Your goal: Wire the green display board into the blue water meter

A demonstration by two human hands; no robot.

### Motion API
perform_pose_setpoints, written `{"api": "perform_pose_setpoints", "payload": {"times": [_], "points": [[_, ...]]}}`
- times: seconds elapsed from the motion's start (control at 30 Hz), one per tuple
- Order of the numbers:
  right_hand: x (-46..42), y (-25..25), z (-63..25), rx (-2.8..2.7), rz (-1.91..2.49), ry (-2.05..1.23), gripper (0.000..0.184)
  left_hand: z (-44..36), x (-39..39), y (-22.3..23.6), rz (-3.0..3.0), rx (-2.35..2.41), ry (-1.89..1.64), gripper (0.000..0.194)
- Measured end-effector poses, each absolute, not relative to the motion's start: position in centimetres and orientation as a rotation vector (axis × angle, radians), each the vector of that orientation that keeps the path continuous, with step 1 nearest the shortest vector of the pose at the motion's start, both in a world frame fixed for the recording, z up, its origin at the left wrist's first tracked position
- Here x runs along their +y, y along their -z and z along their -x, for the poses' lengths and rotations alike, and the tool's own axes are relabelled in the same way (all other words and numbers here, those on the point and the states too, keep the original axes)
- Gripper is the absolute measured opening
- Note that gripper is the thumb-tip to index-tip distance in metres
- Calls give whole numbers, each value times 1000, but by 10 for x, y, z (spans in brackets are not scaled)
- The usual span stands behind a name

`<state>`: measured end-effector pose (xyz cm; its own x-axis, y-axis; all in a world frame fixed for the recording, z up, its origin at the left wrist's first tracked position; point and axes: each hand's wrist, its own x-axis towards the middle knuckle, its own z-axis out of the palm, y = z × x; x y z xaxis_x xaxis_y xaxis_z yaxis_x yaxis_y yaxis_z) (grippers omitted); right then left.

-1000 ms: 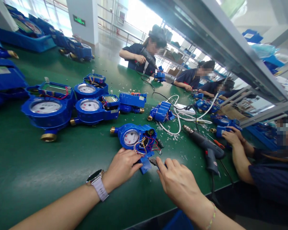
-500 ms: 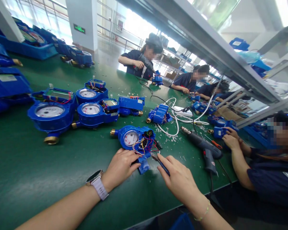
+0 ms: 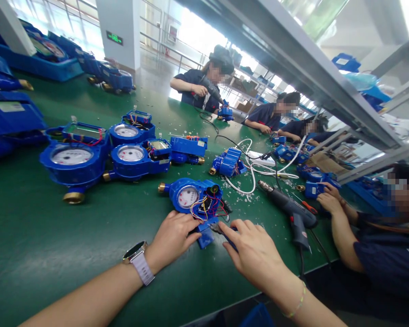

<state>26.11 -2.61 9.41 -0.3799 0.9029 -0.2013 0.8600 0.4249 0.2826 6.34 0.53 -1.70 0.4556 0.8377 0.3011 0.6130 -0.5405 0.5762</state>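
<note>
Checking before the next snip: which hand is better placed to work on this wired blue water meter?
Right, probably: the right hand holds the blue-handled cutters, their tip at the blue plastic tab, while the left hand is occupied steadying the water meter.

**Water meter** (image 3: pixel 173 193): blue housing, white dial (image 3: pixel 187 197), brass inlet fitting (image 3: pixel 162 187). Exposed wires (image 3: pixel 204 212): red, yellow and blue. Desk (image 3: pixel 71 236): green, flecked with white debris (image 3: pixel 245 200). Nearby cable (image 3: pixel 253 179): white.

Blue meters (image 3: pixel 71 156) + heat gun (image 3: pixel 289 210) on grn bench (image 3: pixel 71 254).
</note>
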Motion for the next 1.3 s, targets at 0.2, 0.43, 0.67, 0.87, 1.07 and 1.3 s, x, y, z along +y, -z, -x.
{"api": "perform_pose_setpoints", "payload": {"times": [0.2,0.43,0.67,0.87,1.07,1.3], "points": [[-20,-103,-252,2288,-1414,-214,38,-65,7,18,-2315,1215,-810,21],[-22,-100,-252,2258,-1342,-292,41,-65,6,19,-2307,1204,-823,20],[-31,-78,-262,2296,-1337,-381,45,-66,6,18,-2308,1214,-816,20],[-32,-64,-269,2357,-1462,-319,42,-64,7,18,-2307,1220,-805,20],[-37,-55,-272,2351,-1707,-71,37,-63,9,17,-2313,1228,-808,19],[-29,-53,-277,2429,-1842,-53,25,-64,8,18,-2341,1224,-832,18]]}}
